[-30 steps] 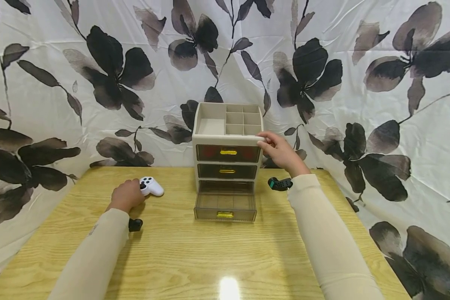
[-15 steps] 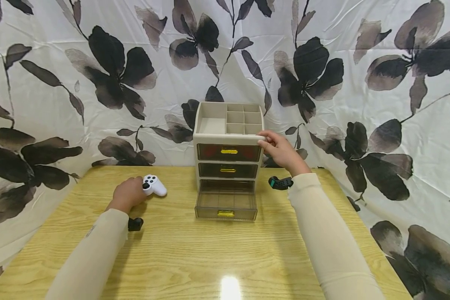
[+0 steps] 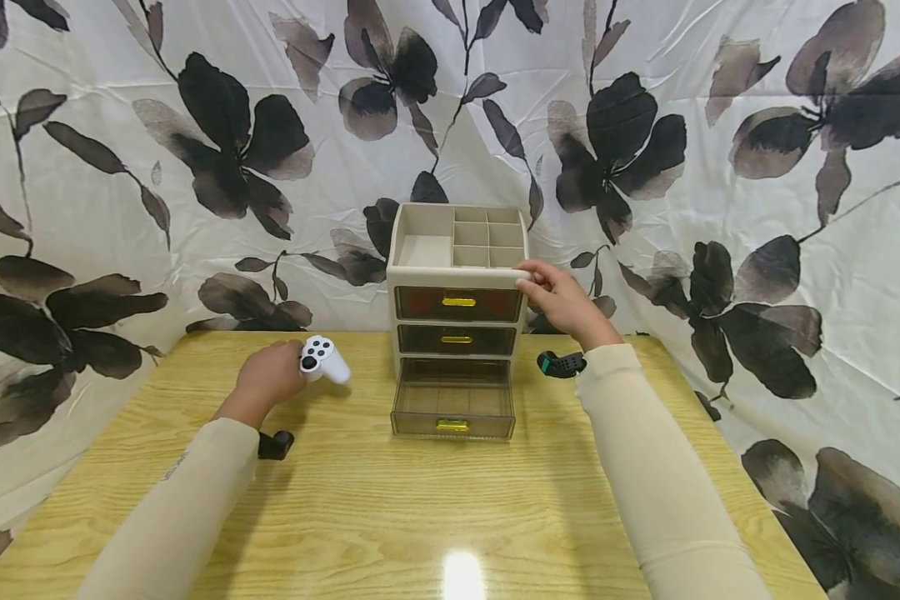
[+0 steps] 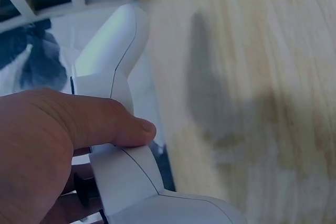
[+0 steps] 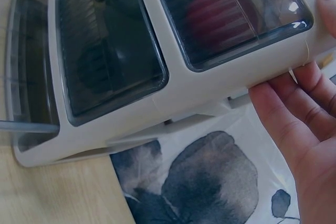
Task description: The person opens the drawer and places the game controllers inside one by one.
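Note:
A white game controller (image 3: 328, 360) with black buttons is gripped by my left hand (image 3: 272, 377), left of the drawer organizer. In the left wrist view my thumb presses across the middle of the controller (image 4: 126, 182), fingers curled behind it, and a shadow falls on the table beside it. My right hand (image 3: 566, 304) holds the upper right front corner of the cream drawer organizer (image 3: 457, 277), thumb in front and fingers along the side. The bottom drawer (image 3: 452, 408) is pulled out, its see-through compartments showing nothing inside. The two upper drawers are closed; something red shows in the top drawer (image 5: 220, 19).
The organizer's top tray (image 3: 423, 250) has one large and several small compartments. A wooden table (image 3: 360, 517) lies under everything, with a floral cloth (image 3: 487, 100) hanging behind. Black camera straps (image 3: 562, 367) are on both wrists.
My left hand has lifted the controller and moved it to the right, toward the organizer; the controller has tilted. My right hand stays on the organizer's corner.

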Tool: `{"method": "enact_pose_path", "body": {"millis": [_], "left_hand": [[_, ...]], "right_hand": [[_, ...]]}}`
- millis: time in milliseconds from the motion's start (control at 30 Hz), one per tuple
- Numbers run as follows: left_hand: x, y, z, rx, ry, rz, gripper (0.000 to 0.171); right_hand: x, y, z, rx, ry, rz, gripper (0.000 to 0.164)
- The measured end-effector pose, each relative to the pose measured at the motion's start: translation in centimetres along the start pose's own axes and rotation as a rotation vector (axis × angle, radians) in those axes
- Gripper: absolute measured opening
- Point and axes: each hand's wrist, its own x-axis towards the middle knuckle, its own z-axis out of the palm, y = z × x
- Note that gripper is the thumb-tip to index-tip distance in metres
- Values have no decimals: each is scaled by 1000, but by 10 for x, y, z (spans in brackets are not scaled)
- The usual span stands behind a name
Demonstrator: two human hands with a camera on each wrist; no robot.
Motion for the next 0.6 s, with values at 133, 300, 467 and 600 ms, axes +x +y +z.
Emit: {"method": "enact_pose_path", "body": {"millis": [133, 300, 467, 600], "left_hand": [[-1, 9, -7, 17, 27, 32, 37], [-4, 22, -16, 18, 44, 58, 40], [-8, 35, -25, 3, 66, 99, 42], [-8, 47, -31, 0, 63, 120, 44]], "right_hand": [[10, 19, 2, 18, 2, -4, 36], [10, 22, 2, 29, 5, -18, 37], [4, 12, 1, 33, -3, -13, 36], [-7, -9, -1, 30, -8, 9, 36]]}}
